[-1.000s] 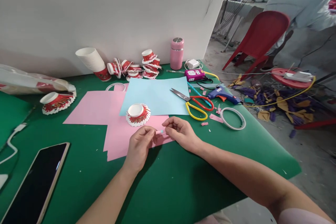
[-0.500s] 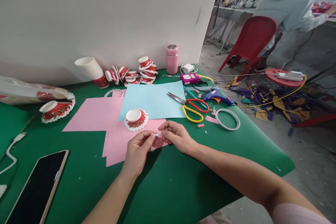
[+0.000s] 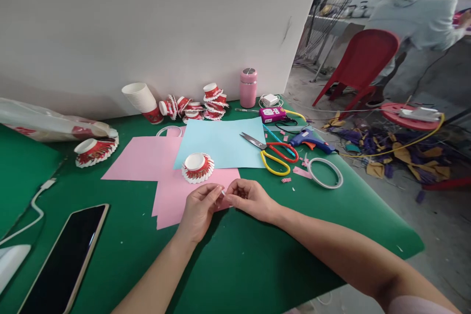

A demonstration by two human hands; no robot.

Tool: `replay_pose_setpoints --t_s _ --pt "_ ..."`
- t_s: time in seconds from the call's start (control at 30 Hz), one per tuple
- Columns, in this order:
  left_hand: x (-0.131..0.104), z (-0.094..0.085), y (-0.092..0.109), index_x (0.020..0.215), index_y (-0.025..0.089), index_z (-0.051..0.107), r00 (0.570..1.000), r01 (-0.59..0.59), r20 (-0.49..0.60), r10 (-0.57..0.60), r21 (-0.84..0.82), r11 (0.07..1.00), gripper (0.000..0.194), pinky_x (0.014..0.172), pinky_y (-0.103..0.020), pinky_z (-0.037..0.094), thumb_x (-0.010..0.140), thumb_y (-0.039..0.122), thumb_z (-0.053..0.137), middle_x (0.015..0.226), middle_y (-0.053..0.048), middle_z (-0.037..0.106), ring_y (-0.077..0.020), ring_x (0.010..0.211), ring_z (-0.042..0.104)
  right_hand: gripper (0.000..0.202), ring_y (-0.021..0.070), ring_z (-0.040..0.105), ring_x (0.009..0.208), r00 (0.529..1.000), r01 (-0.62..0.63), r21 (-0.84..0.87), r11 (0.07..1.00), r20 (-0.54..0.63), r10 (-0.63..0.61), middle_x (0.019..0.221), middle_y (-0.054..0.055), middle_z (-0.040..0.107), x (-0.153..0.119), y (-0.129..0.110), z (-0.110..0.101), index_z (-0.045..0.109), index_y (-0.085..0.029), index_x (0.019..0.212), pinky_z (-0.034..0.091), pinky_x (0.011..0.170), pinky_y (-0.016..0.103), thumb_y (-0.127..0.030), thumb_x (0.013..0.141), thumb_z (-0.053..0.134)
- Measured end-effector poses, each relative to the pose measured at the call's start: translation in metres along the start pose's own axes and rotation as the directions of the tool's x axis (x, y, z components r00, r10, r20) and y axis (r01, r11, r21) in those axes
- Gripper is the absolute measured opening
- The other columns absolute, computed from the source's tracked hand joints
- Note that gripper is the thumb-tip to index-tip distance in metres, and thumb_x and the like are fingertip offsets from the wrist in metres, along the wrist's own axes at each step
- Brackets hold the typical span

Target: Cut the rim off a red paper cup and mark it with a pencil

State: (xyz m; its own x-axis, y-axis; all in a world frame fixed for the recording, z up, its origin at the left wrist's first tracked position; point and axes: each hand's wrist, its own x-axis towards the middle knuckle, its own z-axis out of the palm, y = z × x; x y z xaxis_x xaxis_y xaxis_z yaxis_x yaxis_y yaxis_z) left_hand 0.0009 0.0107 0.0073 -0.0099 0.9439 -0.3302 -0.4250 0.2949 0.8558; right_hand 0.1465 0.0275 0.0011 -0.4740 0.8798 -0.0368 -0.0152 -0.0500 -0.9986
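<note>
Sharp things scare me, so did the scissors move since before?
No, neither way: measured against the pink bottle, the scissors lie in the same spot, still partly on the blue paper.

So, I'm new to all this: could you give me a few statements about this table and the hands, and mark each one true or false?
1. A small pale piece shows between the fingertips of the left hand and the right hand. True.
2. The scissors are shut inside the right hand. False: they lie beyond it, blades over the blue paper.
3. The pink flask stands upright. True.
4. The glue gun lies to the left of the scissors. False: it lies to their right.
5. The phone is standing on edge. False: it lies flat on the green table.
</note>
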Motion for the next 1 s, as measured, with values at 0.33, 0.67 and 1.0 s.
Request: replay_pose_setpoints --t_s 0.33,0.67,1.0 --pt "-0.0009 -0.0032 -0.0007 0.065 0.014 0.069 0.993 -0.045 0.114 0.036 0.080 0.996 0.018 0.056 -0.023 0.047 0.060 0.030 0.075 0.063 -0.002 0.065 -0.0108 0.059 0.057 0.029 0.0105 0.049 0.062 0.982 0.180 0.008 0.984 -0.056 -0.180 0.074 0.000 0.053 -0.0001 0.0021 -0.0024 0.057 -0.017 0.097 0.041 0.057 0.025 -0.039 0.078 0.058" --pt "-0.0002 -0.0063 0.0009 0.069 0.015 0.070 0.966 0.001 0.257 -0.017 0.062 0.998 0.016 0.063 -0.025 0.046 0.067 0.030 0.072 0.066 -0.002 0.066 -0.0112 0.065 0.057 0.020 0.0106 0.052 0.065 0.917 0.385 -0.251 0.888 -0.005 -0.399 0.078 0.003 0.056 -0.0032 0.0003 -0.0040 0.062 -0.015 0.098 0.043 0.056 0.023 -0.023 0.080 0.056" --pt "0.0014 -0.0099 -0.0017 0.067 0.015 0.068 0.957 -0.021 0.291 -0.010 0.105 0.994 0.016 0.061 -0.024 0.041 0.069 0.031 0.069 0.063 -0.001 0.060 -0.0102 0.062 0.052 0.014 0.0112 0.052 0.064 0.870 0.458 -0.349 0.818 -0.012 -0.493 0.073 0.003 0.058 -0.0027 -0.0008 -0.0029 0.063 -0.016 0.090 0.045 0.057 0.024 -0.014 0.078 0.054"
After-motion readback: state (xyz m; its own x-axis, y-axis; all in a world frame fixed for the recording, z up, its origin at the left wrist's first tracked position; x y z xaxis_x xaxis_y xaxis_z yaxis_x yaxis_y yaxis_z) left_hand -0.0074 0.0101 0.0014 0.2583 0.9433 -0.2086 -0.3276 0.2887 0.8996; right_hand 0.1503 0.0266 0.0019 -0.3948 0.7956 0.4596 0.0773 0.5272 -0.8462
